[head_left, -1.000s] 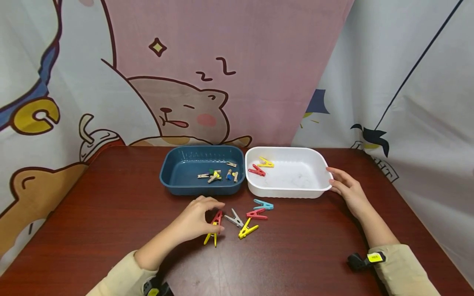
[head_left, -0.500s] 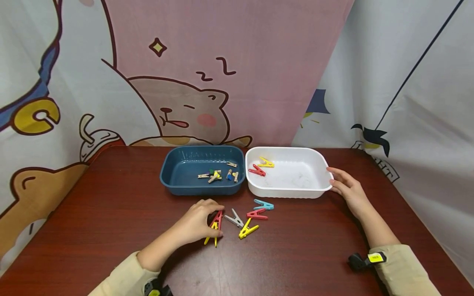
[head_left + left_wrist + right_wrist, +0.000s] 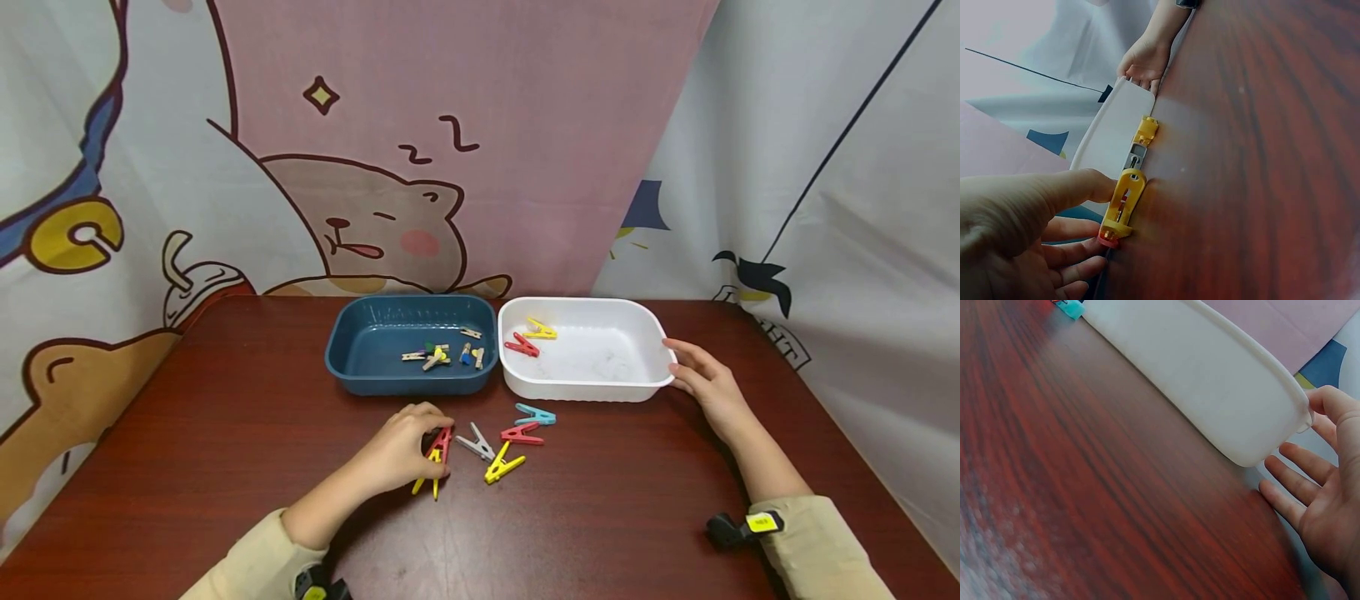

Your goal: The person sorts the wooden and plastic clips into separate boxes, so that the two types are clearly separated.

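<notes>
Head view: left hand and yellow clip hide part of red clip, small clips overlap with decorations too tiny to tell, left sleeve cut by bottom edge. Left wrist: blue tray mostly behind the hand. Right wrist: cyan clip and white tray cut off at top, right hand at right edge.

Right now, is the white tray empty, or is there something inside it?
Not empty: in the head view, the white tray holds one red clip and one yellow clip, both lying toward its left end.
</notes>
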`<state>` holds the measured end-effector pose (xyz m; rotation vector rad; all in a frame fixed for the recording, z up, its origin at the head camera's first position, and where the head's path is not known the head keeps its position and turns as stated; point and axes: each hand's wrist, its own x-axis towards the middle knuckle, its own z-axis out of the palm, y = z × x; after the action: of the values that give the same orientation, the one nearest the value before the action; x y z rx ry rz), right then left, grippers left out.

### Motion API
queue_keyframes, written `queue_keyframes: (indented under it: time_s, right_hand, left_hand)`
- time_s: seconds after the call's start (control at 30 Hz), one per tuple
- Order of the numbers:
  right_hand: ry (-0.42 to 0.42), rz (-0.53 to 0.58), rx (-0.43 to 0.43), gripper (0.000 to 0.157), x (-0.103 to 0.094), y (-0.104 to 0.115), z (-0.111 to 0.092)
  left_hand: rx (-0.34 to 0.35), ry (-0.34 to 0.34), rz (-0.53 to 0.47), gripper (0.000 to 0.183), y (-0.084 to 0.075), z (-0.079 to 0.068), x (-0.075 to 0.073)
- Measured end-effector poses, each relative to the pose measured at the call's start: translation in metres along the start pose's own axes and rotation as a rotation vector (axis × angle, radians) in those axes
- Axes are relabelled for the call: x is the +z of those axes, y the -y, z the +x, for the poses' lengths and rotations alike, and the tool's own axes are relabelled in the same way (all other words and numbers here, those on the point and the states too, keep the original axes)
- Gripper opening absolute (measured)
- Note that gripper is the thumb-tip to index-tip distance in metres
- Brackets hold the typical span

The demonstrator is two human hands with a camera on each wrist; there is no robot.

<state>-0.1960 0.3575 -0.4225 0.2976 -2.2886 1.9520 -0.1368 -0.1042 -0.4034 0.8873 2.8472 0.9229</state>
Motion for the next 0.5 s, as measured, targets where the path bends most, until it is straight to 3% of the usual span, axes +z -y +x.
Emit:
queue_keyframes:
  time_s: [0.5]
  right_hand:
    - [-0.002, 0.011, 0.002, 0.039, 0.0, 0.001, -0.0007]
  left_hand:
    - [0.01, -0.011, -0.034, 0.057, -0.0004, 0.0009, -0.0019]
